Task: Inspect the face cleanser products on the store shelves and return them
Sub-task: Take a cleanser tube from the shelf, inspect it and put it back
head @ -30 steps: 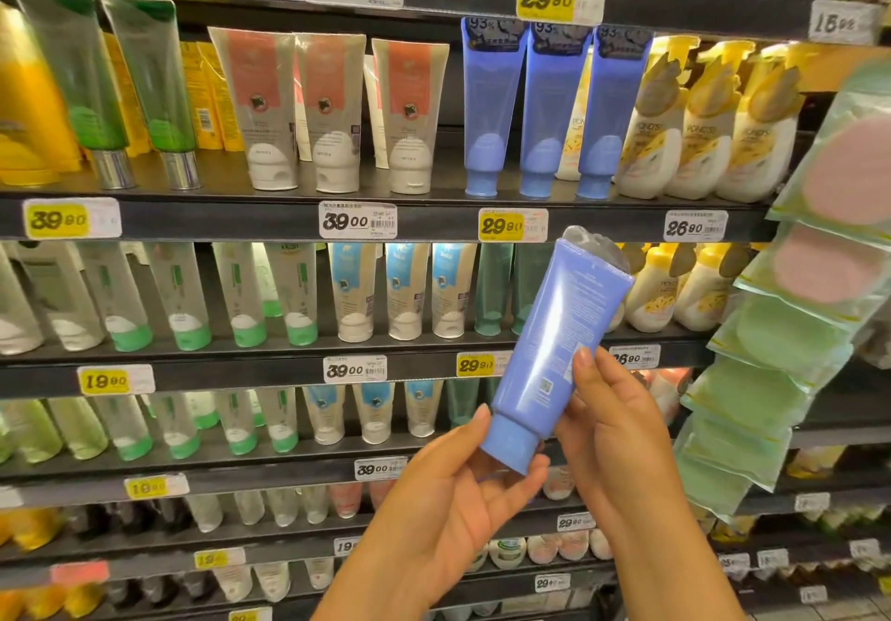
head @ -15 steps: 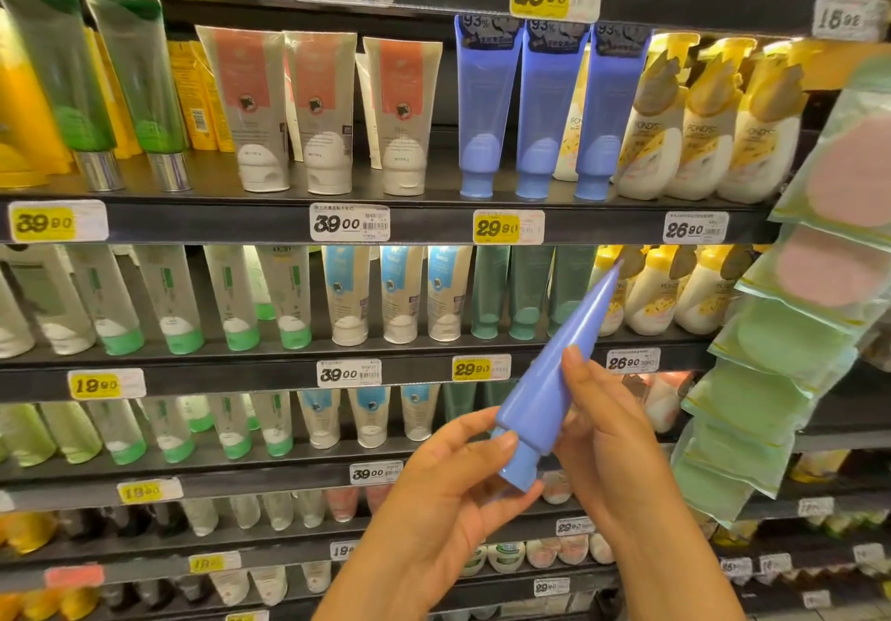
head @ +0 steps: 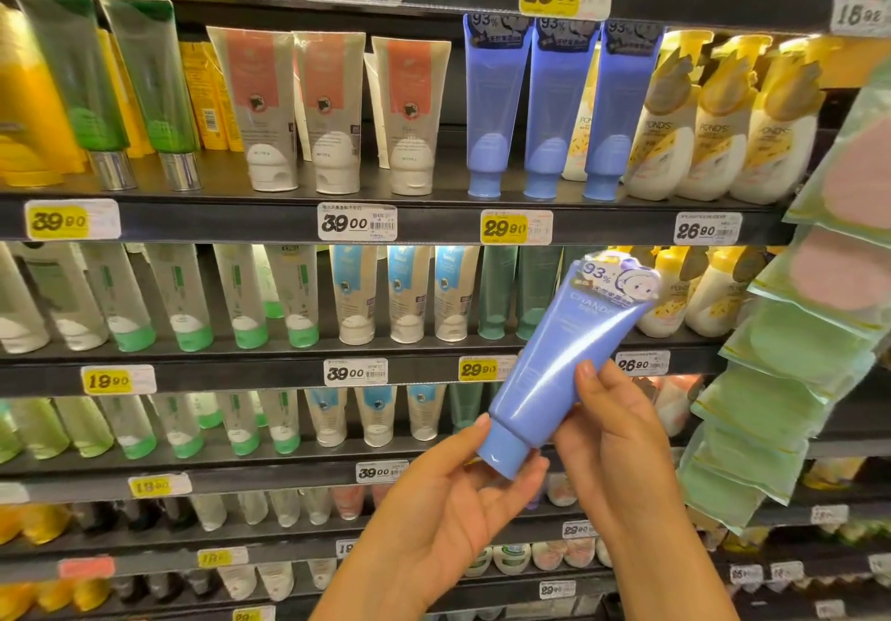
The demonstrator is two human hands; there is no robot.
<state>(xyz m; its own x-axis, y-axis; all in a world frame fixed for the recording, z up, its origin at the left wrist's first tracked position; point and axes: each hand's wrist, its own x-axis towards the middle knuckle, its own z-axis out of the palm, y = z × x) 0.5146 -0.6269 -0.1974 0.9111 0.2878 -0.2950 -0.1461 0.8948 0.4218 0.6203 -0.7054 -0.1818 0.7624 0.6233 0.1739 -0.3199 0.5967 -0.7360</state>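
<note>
A blue cleanser tube [head: 559,360] is held tilted in front of the shelves, cap down-left, its printed front label with "93%" facing me. My right hand [head: 607,437] grips its lower body with the thumb on the front. My left hand [head: 448,504] pinches the blue cap between thumb and fingers. Three matching blue tubes [head: 554,109] stand cap-down on the upper shelf [head: 424,225] above the 29.90 tag.
Shelves hold rows of tubes: orange-and-white ones [head: 332,114], green ones [head: 111,90], white bottles with yellow tops [head: 723,123]. Green packets of pads [head: 790,360] hang at the right, close to the held tube. Price tags line each shelf edge.
The tube has been turned in my hands: from its back, through edge-on, to its front label facing me. Both hands stay on it at about the same spot.
</note>
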